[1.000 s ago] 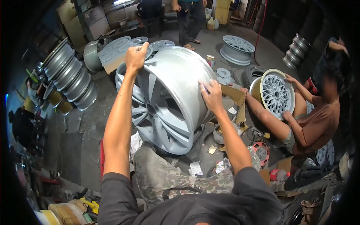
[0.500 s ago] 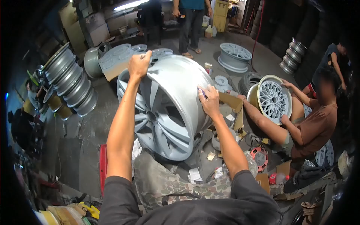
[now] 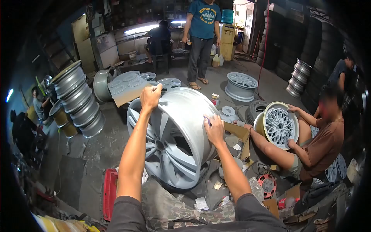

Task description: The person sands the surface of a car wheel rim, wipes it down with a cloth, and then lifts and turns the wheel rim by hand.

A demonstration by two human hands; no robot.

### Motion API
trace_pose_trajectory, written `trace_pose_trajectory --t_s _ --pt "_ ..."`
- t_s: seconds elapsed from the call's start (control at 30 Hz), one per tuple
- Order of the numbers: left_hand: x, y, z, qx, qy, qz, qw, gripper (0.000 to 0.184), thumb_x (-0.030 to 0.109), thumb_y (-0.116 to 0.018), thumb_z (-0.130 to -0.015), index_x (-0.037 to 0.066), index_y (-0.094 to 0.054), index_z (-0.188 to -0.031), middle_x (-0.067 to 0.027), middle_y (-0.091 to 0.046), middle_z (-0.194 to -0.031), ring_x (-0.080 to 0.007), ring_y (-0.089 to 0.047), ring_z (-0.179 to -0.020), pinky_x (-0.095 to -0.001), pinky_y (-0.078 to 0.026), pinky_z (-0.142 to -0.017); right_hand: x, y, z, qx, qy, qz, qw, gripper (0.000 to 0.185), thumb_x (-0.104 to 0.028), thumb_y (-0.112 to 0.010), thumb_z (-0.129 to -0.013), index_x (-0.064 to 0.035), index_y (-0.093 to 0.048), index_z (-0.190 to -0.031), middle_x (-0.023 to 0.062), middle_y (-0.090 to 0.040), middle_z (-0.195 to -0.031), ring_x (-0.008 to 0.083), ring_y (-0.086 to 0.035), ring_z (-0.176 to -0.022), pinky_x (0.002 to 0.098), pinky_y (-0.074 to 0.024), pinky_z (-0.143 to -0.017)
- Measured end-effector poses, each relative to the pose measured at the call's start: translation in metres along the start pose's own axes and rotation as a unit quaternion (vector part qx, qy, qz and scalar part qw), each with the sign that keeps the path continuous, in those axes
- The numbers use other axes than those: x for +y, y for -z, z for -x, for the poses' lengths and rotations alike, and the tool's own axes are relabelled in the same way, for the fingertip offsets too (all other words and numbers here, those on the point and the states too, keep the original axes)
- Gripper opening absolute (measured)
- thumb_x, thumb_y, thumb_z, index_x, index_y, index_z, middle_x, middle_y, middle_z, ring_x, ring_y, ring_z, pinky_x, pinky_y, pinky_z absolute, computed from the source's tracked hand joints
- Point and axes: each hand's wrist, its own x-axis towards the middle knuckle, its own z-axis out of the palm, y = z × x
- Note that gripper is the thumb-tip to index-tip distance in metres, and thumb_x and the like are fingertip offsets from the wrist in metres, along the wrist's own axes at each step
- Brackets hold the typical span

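Head view: your left hand point(image 3: 150, 96) is closed over the upper edge of the large silver-grey, multi-spoke alloy wheel point(image 3: 185, 106), fingers curled at the lip, thumb up. Your right hand point(image 3: 214, 127) is mostly closed, pinching a small purple item point(image 3: 209, 122) against the wheel's smooth outer barrel; too small to tell what it is. Wheel is in front of you, just beyond your camouflage-patterned trousers point(image 3: 185, 208), tilted, spoked face toward your left, barrel toward your right. Containers: small can with a red-and-white label point(image 3: 215, 99) on the floor beyond the wheel, contents can't be seen. Open brown cardboard box point(image 3: 243, 133) just right of your right hand, inside mostly hidden. Round grey tub point(image 3: 236, 164) by your right forearm, partly covered, contents unclear. Long red plastic container point(image 3: 110, 195) left of your left forearm, inside not readable. Far back, a translucent jug point(image 3: 215, 61) with yellowish contents stands near a yellow cabinet point(image 3: 228, 40) that has a blue water bottle point(image 3: 227, 16) on top. Right side, a seated person in a brown shirt point(image 3: 326, 141) holds a grey lattice-spoked wheel point(image 3: 280, 125) with both hands, apart from yours. Tall stack of silver rims point(image 3: 79, 100) at left.
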Motion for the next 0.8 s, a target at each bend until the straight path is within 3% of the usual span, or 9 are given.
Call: trace_pose_trajectory --t_s 0.27,0.33,0.4,0.47,0.57,0.63,0.67,0.7,0.8 --pt "-0.006 -0.002 -0.007 -0.04 -0.014 -0.036 0.998 0.055 0.047 -0.061 -0.089 -0.001 -0.063 -0.062 -0.0167 -0.055 -0.054 -0.0307 -0.061 -0.055 -0.0452 -0.044 -0.059 0.009 -0.008 -0.003 0.006 0.002 0.017 1.0 0.028 -0.022 -0.063 -0.091 -0.0109 -0.075 -0.113 0.0102 -0.059 -0.09 0.0287 -0.057 -0.091 0.0427 -0.041 -0.079" --pt "0.009 0.001 -0.007 -0.055 -0.147 -0.087 0.984 0.054 0.049 -0.063 -0.088 0.0 -0.069 -0.066 -0.0196 -0.061 -0.06 -0.0348 -0.066 -0.061 -0.0459 -0.049 -0.063 0.01 -0.007 -0.005 -0.005 -0.006 0.019 1.0 0.027 -0.022 -0.063 -0.091 -0.0114 -0.075 -0.112 0.0101 -0.059 -0.09 0.0289 -0.057 -0.092 0.0429 -0.0411 -0.079" --pt "0.055 0.006 0.008 -0.112 -0.189 -0.135 0.966 0.055 0.053 -0.064 -0.088 0.003 -0.073 -0.069 -0.0199 -0.066 -0.065 -0.0368 -0.068 -0.066 -0.0463 -0.052 -0.065 0.01 -0.007 -0.005 -0.002 -0.004 0.018 1.0 0.027 -0.023 -0.063 -0.091 -0.0111 -0.075 -0.112 0.01 -0.059 -0.09 0.029 -0.057 -0.091 0.0432 -0.0411 -0.079" --pt "0.108 0.003 0.032 -0.112 -0.295 -0.086 0.945 0.057 0.059 -0.069 -0.084 0.006 -0.072 -0.063 -0.0166 -0.066 -0.062 -0.0342 -0.067 -0.063 -0.0449 -0.052 -0.062 0.008 -0.007 -0.005 0.001 0.001 0.017 1.0 0.027 -0.023 -0.063 -0.091 -0.0109 -0.075 -0.112 0.0098 -0.058 -0.089 0.0292 -0.057 -0.091 0.0435 -0.0412 -0.079" --pt "0.212 0.012 0.085 -0.173 -0.439 0.065 0.879 0.058 0.06 -0.072 -0.082 0.008 -0.065 -0.056 -0.0104 -0.061 -0.055 -0.0309 -0.066 -0.057 -0.0413 -0.052 -0.058 0.026 -0.015 -0.002 -0.028 0.006 0.005 1.0 0.031 -0.026 -0.06 -0.095 -0.0037 -0.072 -0.112 0.0179 -0.064 -0.112 0.0387 -0.056 -0.11 0.0507 -0.041 -0.094" --pt "0.275 0.031 0.123 -0.18 -0.536 0.096 0.819 0.061 0.063 -0.069 -0.082 0.007 -0.066 -0.058 -0.0122 -0.064 -0.059 -0.0318 -0.067 -0.059 -0.0408 -0.054 -0.06 0.007 -0.019 0.002 0.027 -0.023 -0.261 0.965 0.031 -0.026 -0.061 -0.094 -0.0055 -0.072 -0.114 0.0202 -0.063 -0.121 0.0402 -0.054 -0.117 0.0523 -0.0399 -0.097" --pt "0.298 0.028 0.142 -0.133 -0.579 0.171 0.786 0.061 0.062 -0.07 -0.08 0.005 -0.066 -0.059 -0.0138 -0.064 -0.06 -0.0334 -0.068 -0.062 -0.0413 -0.055 -0.063 0.017 -0.014 0.007 0.061 0.055 0.19 0.978 0.029 -0.025 -0.061 -0.094 -0.0086 -0.073 -0.115 0.0168 -0.065 -0.111 0.0372 -0.056 -0.112 0.0499 -0.0411 -0.096" --pt "0.322 0.045 0.16 -0.154 -0.582 0.274 0.75 0.062 0.06 -0.07 -0.079 0.001 -0.066 -0.058 -0.0152 -0.062 -0.058 -0.034 -0.067 -0.061 -0.0413 -0.053 -0.063 0.005 -0.006 -0.004 -0.03 -0.05 0.064 0.996 0.028 -0.023 -0.06 -0.094 -0.0109 -0.074 -0.116 0.0136 -0.063 -0.098 0.0333 -0.057 -0.102 0.0453 -0.0418 -0.092" --pt "0.353 0.078 0.205 -0.174 -0.653 0.251 0.693 0.056 0.054 -0.07 -0.078 0.001 -0.065 -0.06 -0.0141 -0.061 -0.059 -0.0328 -0.065 -0.064 -0.0422 -0.051 -0.061 0.002 0.001 -0.007 -0.019 -0.003 0.018 1.0 0.028 -0.022 -0.06 -0.094 -0.0105 -0.075 -0.114 0.0121 -0.059 -0.089 0.0302 -0.056 -0.091 0.0432 -0.0412 -0.081"
